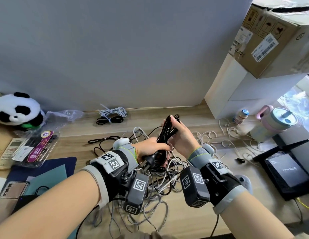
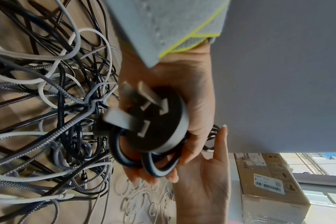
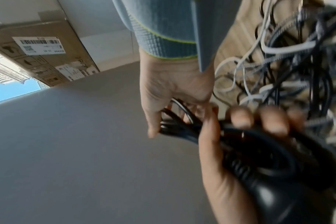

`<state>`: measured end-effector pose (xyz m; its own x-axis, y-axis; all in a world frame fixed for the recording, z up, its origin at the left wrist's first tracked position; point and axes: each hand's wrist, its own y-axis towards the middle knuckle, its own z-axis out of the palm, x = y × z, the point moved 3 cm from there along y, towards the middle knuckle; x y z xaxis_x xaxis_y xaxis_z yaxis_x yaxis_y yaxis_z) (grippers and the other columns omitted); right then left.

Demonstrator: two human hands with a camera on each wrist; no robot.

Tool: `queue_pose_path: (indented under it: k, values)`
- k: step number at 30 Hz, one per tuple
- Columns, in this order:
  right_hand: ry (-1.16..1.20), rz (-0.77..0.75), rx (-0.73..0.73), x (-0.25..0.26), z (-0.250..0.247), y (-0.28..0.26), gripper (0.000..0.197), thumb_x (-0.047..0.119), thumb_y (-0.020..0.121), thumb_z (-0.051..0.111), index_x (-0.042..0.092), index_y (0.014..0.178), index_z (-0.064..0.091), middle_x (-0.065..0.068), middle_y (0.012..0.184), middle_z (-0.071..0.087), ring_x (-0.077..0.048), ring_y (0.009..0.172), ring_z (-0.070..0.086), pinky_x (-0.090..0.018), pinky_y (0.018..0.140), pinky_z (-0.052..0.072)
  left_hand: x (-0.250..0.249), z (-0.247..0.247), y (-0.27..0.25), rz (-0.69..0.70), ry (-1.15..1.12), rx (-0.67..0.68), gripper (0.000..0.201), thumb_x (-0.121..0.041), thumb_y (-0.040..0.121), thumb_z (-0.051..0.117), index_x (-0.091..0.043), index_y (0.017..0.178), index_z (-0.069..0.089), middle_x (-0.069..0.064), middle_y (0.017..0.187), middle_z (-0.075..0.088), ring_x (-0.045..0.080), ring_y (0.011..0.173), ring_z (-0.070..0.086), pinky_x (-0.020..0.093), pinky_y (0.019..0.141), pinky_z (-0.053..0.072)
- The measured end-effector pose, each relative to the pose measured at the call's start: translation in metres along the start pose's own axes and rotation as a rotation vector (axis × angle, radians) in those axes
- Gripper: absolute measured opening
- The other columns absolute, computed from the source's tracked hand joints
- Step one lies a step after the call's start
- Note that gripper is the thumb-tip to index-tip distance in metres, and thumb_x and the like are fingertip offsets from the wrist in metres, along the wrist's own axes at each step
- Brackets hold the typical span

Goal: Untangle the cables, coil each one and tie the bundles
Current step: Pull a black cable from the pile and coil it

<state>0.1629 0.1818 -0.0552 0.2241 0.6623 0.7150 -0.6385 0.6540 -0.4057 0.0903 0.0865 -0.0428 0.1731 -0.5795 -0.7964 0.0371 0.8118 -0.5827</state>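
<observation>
A black power cable, coiled into a long bundle, is held upright above the table between both hands. My left hand grips its lower end, where the three-pin plug sticks out of the fist. My right hand pinches the upper loops between thumb and fingers. Under the hands lies a tangle of black, white and braided grey cables. A tied white bundle and a tied black bundle lie by the back wall.
Loose white cords lie on the wooden table at the right, near a black router, a pink cup and a small bottle. A panda plush, plastic package and phone sit left. A cardboard box stands back right.
</observation>
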Motion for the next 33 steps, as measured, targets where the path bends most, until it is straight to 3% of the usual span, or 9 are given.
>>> queue_pose_path:
  k: [4, 6, 8, 10, 13, 19, 21, 28, 33]
  values:
    - [-0.002, 0.07, -0.284, -0.004, -0.055, 0.007, 0.028, 0.035, 0.098, 0.048, 0.013, 0.115, 0.051, -0.004, 0.106, 0.059, -0.018, 0.103, 0.058, -0.03, 0.091, 0.046, 0.01, -0.004, 0.018, -0.045, 0.029, -0.102, 0.015, -0.01, 0.093, 0.055, 0.0, 0.082, 0.056, 0.007, 0.061, 0.064, 0.02, 0.048, 0.062, 0.028, 0.051, 0.054]
    - [0.008, 0.125, -0.489, -0.014, -0.087, 0.009, 0.014, 0.02, 0.1, 0.042, 0.01, 0.096, 0.051, -0.004, 0.085, 0.056, -0.015, 0.077, 0.057, -0.021, 0.067, 0.05, 0.017, -0.002, 0.028, -0.071, 0.017, -0.12, 0.015, -0.01, 0.094, 0.055, -0.001, 0.081, 0.055, 0.006, 0.062, 0.065, 0.02, 0.05, 0.064, 0.031, 0.057, 0.057]
    - [-0.016, 0.179, -0.595, -0.025, -0.113, 0.011, 0.025, 0.01, 0.097, 0.038, 0.013, 0.073, 0.044, 0.0, 0.056, 0.049, -0.009, 0.044, 0.045, -0.015, 0.036, 0.037, 0.023, 0.002, 0.037, -0.083, 0.009, -0.112, 0.013, -0.008, 0.094, 0.053, 0.0, 0.084, 0.052, 0.009, 0.067, 0.068, 0.021, 0.054, 0.067, 0.036, 0.065, 0.057]
    - [-0.085, 0.213, -0.678, -0.033, -0.135, 0.013, 0.028, 0.004, 0.094, 0.038, 0.013, 0.067, 0.041, 0.003, 0.039, 0.042, -0.006, 0.025, 0.034, -0.011, 0.029, 0.026, 0.025, 0.005, 0.047, -0.102, -0.006, -0.082, 0.01, -0.004, 0.095, 0.049, 0.002, 0.087, 0.049, 0.012, 0.073, 0.07, 0.022, 0.057, 0.069, 0.035, 0.064, 0.057]
    - [-0.217, 0.27, -0.776, -0.044, -0.163, 0.012, 0.025, 0.004, 0.093, 0.049, 0.009, 0.069, 0.046, -0.003, 0.056, 0.044, -0.006, 0.024, 0.034, -0.009, 0.029, 0.024, 0.029, 0.006, 0.06, -0.149, -0.031, -0.07, 0.007, -0.002, 0.095, 0.049, 0.004, 0.097, 0.046, 0.012, 0.072, 0.072, 0.024, 0.059, 0.07, 0.034, 0.061, 0.057]
    - [-0.535, 0.258, -0.756, -0.055, -0.178, 0.014, 0.005, 0.008, 0.088, 0.064, 0.009, 0.092, 0.066, -0.004, 0.064, 0.054, -0.013, 0.049, 0.039, -0.018, 0.038, 0.029, 0.032, 0.002, 0.073, -0.142, 0.08, -0.104, 0.019, -0.003, 0.092, 0.054, 0.001, 0.073, 0.053, 0.007, 0.055, 0.062, 0.016, 0.048, 0.064, 0.03, 0.059, 0.054]
    - [-0.577, 0.261, -0.749, -0.058, -0.182, 0.019, 0.017, 0.01, 0.084, 0.07, 0.013, 0.1, 0.068, -0.003, 0.065, 0.056, -0.012, 0.048, 0.041, -0.016, 0.033, 0.03, 0.037, 0.002, 0.079, -0.132, 0.119, -0.1, 0.024, -0.003, 0.092, 0.054, -0.006, 0.069, 0.049, 0.007, 0.06, 0.055, 0.015, 0.045, 0.061, 0.029, 0.057, 0.051]
    - [-0.717, 0.261, -0.769, -0.065, -0.179, 0.036, 0.029, 0.014, 0.076, 0.078, 0.001, 0.101, 0.071, -0.006, 0.074, 0.062, -0.012, 0.054, 0.047, -0.021, 0.055, 0.037, 0.041, 0.004, 0.087, -0.136, 0.078, -0.087, 0.019, -0.005, 0.094, 0.052, -0.01, 0.076, 0.045, 0.003, 0.059, 0.047, 0.018, 0.049, 0.052, 0.031, 0.057, 0.049]
    - [-0.75, 0.095, -0.615, -0.055, -0.15, 0.029, 0.009, 0.017, 0.092, 0.061, 0.009, 0.088, 0.063, 0.0, 0.068, 0.057, -0.01, 0.056, 0.048, -0.02, 0.054, 0.041, 0.04, -0.001, 0.083, -0.128, -0.011, -0.106, 0.019, -0.005, 0.093, 0.054, -0.009, 0.078, 0.044, 0.003, 0.055, 0.048, 0.019, 0.049, 0.054, 0.033, 0.058, 0.051]
